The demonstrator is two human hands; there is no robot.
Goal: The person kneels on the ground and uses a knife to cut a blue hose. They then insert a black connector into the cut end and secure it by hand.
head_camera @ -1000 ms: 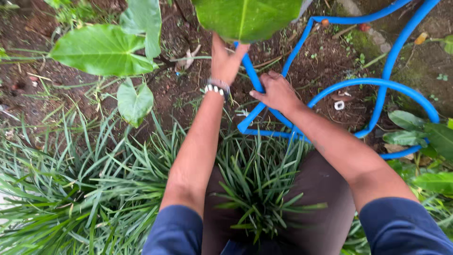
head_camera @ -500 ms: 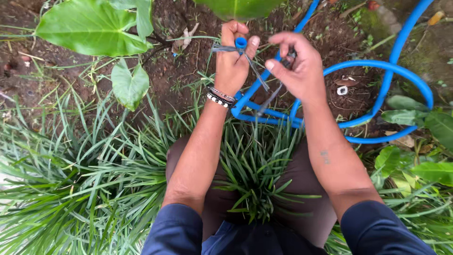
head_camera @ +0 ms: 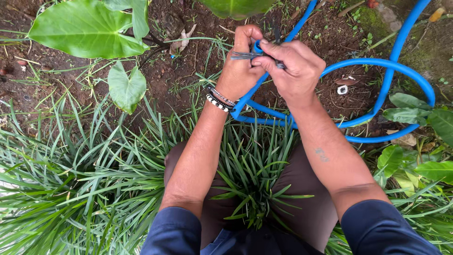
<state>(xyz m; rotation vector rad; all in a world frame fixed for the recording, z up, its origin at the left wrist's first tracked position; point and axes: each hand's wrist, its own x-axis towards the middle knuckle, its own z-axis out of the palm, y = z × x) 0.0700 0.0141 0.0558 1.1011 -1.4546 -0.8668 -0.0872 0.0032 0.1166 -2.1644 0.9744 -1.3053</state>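
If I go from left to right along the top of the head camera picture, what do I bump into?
Big green leaf → small heart-shaped leaf → left hand → right hand → small white ring → blue hose loop.

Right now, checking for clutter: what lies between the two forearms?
In the head view, a tuft of narrow green grass blades, over brown trousers.

- Thin dark strands [head_camera: 243, 55] pinched btwn left hand [head_camera: 241, 66] & right hand [head_camera: 295, 66]: too small to ID.
- Blue hose [head_camera: 391, 66] cut off at top edge, partly hidden behind hands.
- Big leaf [head_camera: 85, 28] cropped at top.
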